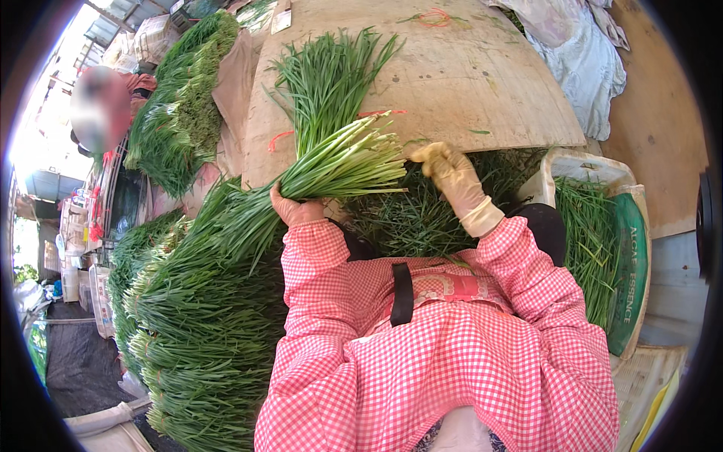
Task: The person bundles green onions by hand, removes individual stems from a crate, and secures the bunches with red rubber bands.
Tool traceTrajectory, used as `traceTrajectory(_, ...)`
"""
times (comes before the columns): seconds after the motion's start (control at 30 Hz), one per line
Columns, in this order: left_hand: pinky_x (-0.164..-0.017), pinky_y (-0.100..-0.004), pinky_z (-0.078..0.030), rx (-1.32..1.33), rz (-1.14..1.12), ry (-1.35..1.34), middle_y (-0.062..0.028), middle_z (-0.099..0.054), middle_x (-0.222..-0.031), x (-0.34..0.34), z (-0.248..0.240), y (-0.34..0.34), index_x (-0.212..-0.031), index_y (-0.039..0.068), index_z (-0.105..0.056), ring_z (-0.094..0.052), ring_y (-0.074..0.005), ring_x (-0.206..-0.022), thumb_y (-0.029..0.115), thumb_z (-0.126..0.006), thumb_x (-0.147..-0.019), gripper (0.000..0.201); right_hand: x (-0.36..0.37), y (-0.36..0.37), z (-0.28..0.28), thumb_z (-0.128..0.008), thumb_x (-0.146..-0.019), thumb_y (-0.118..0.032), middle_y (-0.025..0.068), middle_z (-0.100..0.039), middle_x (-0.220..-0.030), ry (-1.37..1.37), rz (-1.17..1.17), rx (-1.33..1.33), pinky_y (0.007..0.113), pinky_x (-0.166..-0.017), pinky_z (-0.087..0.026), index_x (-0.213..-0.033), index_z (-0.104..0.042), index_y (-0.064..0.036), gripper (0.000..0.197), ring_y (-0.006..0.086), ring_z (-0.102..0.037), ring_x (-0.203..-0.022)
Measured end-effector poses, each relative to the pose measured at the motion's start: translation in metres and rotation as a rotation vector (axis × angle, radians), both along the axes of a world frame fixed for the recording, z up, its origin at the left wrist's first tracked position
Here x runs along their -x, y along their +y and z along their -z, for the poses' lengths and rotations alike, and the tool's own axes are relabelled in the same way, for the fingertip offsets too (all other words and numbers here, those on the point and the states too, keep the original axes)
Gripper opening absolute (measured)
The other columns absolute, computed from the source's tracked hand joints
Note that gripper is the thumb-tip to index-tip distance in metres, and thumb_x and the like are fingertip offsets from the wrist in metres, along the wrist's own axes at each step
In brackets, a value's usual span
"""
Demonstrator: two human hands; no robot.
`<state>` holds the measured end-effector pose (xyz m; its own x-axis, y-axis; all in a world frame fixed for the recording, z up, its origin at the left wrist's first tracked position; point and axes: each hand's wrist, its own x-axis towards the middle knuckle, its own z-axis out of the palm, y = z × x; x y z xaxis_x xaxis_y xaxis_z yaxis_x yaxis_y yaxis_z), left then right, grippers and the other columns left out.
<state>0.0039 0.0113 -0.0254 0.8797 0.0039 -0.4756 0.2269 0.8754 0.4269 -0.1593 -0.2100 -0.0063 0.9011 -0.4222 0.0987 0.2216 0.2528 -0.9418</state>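
My bare left hand is wrapped round a bunch of garlic chives, its pale stem ends fanned out to the right and its green leaves trailing left. My right hand, in a yellowish glove, is raised just right of those stem ends, apart from them. Its fingers are curled together; what they hold, if anything, cannot be made out. Beyond the held bunch, another bunch of chives lies on the wooden board, over a red tie whose ends show at both sides.
Stacked chive bundles rise at my left, with another pile farther back. Loose leaves heap below the board's near edge. A white crate with chives stands at my right. Another person is at the far left.
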Motion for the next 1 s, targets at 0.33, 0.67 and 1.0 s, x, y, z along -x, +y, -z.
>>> traceTrajectory(0.33,-0.079,-0.0481,-0.048,-0.014,0.054,-0.048,-0.0118,-0.061,-0.097,0.011,-0.005,-0.015,-0.096,0.006,-0.057,-0.057,-0.0312,-0.09,0.028,-0.049,-0.077,0.029,-0.017,0.027,-0.029,-0.059,-0.086,-0.033,-0.0057,-0.05,-0.064,0.193,-0.256,-0.44,0.015,-0.04,-0.024,-0.088,-0.06,-0.0048,0.028,0.0012,-0.033,-0.045)
traceTrajectory(0.67,-0.077,-0.0426,-0.047,-0.043,0.047,-0.033,-0.0086,-0.061,-0.093,0.013,-0.007,-0.013,-0.091,0.007,-0.057,-0.057,-0.0262,-0.084,0.03,-0.05,-0.08,0.026,0.022,-0.027,-0.013,-0.054,-0.088,-0.028,-0.0068,-0.045,-0.06,0.153,-0.08,-0.417,0.017,-0.043,-0.027,-0.09,-0.06,-0.0049,0.024,0.0017,-0.034,-0.047)
traceTrajectory(1.0,-0.078,-0.043,-0.047,-0.037,0.083,-0.036,-0.0094,-0.061,-0.097,0.014,-0.002,-0.019,-0.094,0.007,-0.058,-0.057,-0.0271,-0.087,0.031,-0.051,-0.08,0.028,-0.019,-0.002,0.032,-0.064,-0.082,-0.019,0.0005,-0.058,-0.088,0.042,0.094,0.188,0.026,-0.081,-0.039,-0.089,-0.058,-0.0055,0.017,0.0111,-0.05,-0.081)
